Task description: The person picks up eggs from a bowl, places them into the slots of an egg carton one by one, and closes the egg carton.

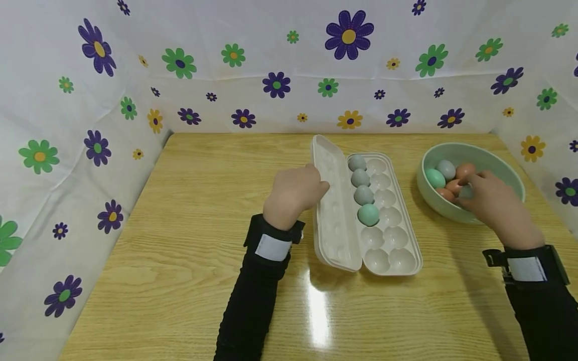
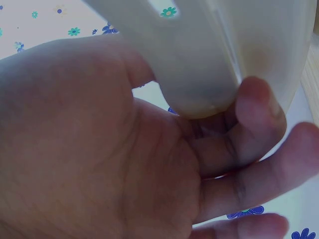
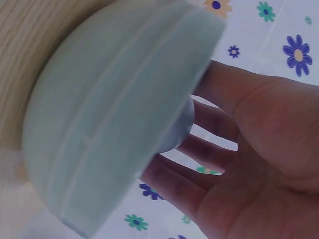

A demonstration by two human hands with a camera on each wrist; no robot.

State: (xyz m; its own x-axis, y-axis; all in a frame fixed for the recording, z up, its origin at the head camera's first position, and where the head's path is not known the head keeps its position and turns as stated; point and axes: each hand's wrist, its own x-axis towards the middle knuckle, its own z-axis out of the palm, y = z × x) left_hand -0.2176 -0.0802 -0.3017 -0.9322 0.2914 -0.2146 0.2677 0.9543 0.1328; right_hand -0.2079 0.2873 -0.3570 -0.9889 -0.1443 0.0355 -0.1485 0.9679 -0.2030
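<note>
My left hand (image 1: 293, 194) grips the edge of the raised lid (image 1: 336, 220) of a white plastic egg carton (image 1: 402, 261); in the left wrist view its fingers (image 2: 256, 107) curl round the lid. Three grey-blue eggs (image 1: 360, 178) and a green egg (image 1: 368, 214) sit in the carton's left column. At the right, my right hand (image 1: 498, 208) reaches over the rim of a pale green bowl (image 1: 492, 160). Its thumb and fingers hold a grey-blue egg (image 3: 180, 130), partly hidden by the rim in the right wrist view.
More eggs lie in the bowl: a green egg (image 1: 435, 178), another grey egg (image 1: 446, 169) and several brown eggs (image 1: 465, 170). The carton's right column is hollow cups. A flowered cloth (image 1: 253, 45) closes off the wooden table (image 1: 203, 200) at the back and sides.
</note>
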